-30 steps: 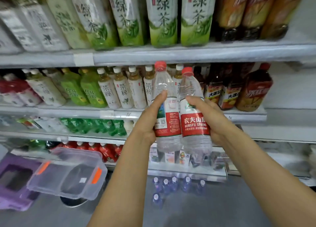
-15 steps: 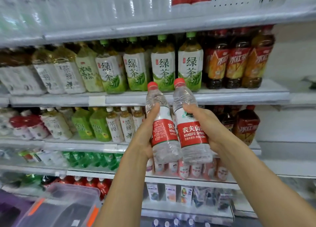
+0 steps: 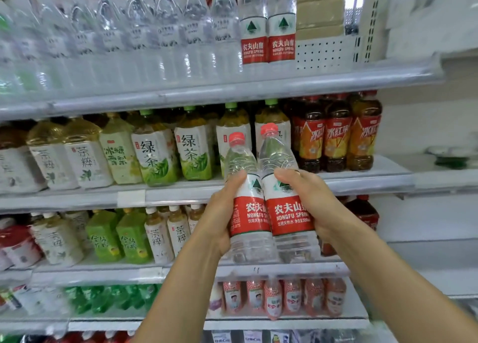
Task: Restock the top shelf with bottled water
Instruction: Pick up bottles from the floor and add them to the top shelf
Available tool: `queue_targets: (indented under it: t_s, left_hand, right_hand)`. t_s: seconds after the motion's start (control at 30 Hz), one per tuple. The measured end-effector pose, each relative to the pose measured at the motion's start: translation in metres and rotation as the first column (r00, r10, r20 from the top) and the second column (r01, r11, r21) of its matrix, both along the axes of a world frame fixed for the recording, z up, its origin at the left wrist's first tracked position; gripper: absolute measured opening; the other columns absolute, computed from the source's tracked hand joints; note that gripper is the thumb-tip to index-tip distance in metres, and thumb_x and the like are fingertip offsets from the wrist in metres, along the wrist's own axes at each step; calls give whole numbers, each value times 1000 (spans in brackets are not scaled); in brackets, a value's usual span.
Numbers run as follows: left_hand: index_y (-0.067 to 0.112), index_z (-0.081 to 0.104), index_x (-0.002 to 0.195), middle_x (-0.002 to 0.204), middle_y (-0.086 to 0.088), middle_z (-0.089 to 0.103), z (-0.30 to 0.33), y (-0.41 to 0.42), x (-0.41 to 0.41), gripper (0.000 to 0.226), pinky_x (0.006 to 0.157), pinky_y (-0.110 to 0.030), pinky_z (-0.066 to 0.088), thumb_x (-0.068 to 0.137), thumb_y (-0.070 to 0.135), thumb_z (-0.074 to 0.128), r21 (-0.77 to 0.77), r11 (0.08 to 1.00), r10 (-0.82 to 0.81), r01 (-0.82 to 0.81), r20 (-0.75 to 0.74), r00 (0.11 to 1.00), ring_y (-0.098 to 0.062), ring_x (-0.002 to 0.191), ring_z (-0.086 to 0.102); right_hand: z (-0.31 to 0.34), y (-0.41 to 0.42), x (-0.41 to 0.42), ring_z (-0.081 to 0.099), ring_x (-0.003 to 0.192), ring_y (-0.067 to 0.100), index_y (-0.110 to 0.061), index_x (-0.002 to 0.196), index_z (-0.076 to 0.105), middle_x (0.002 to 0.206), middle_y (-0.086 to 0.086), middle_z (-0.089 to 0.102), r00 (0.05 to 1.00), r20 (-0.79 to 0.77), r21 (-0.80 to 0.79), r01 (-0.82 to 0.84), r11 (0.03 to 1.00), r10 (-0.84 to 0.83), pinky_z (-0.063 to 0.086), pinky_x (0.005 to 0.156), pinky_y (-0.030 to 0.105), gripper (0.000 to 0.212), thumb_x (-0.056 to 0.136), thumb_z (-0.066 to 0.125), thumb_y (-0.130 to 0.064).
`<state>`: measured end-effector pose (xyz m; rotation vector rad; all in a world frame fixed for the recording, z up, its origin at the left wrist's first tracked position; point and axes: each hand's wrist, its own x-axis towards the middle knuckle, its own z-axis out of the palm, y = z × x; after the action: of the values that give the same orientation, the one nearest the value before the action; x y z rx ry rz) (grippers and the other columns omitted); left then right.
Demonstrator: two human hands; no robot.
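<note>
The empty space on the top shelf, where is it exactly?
In the head view, the gap is on the top shelf, right of the two red-labelled water bottles, before the perforated back panel.

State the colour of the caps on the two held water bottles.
Red caps, clearest in the head view.

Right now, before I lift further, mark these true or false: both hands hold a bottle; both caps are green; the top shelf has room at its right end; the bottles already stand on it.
1. Each hand holds a bottle: true, left hand on the left bottle, right hand on the right bottle.
2. Caps are green: false, red.
3. Top shelf has room at its right end: true.
4. Bottles stand on it: false, held below it.
</note>
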<state>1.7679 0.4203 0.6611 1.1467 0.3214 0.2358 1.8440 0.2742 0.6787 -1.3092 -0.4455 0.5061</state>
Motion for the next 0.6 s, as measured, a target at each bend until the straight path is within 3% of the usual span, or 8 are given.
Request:
queue_targets:
  t_s: [0.13, 0.3, 0.47, 0.6]
  left_hand:
    - [9, 60, 125, 105, -20, 73, 21, -6, 14, 78, 74, -46, 59, 58, 40, 84, 59, 998, -2, -2, 52, 999, -35, 88, 72]
    - [8, 60, 123, 100, -21, 73, 60, -14, 42, 69, 70, -44, 59, 65, 38, 83, 86, 996, 15, -27, 134, 991, -32, 76, 72]
    - [9, 61, 111, 76, -13, 71, 102, -23, 71, 51, 57, -37, 59, 69, 32, 79, 128, 986, 69, -104, 248, 966, -24, 59, 68]
    - [8, 62, 114, 90, -17, 73, 125, -28, 95, 52, 68, -42, 60, 74, 37, 80, 192, 969, 100, -154, 265, 959, -26, 68, 70]
  right_hand:
    - [21, -7, 10, 73, 68, 24, -7, 110, 66, 89, 13, 76, 995, 96, 29, 33, 999, -36, 59, 59, 33, 34, 85, 71, -29]
    - [70, -23, 42, 72, 68, 26, -7, 111, 63, 87, 13, 75, 961, 254, 94, 87, 992, -108, 60, 61, 35, 35, 85, 71, -29]
    - [145, -38, 91, 69, 64, 25, -7, 110, 60, 81, 11, 71, 920, 335, 243, 122, 962, -201, 57, 64, 37, 44, 80, 76, -34]
    - [194, -37, 128, 70, 63, 20, -8, 113, 58, 81, 5, 69, 878, 385, 366, 139, 920, -285, 57, 64, 35, 41, 82, 76, -29]
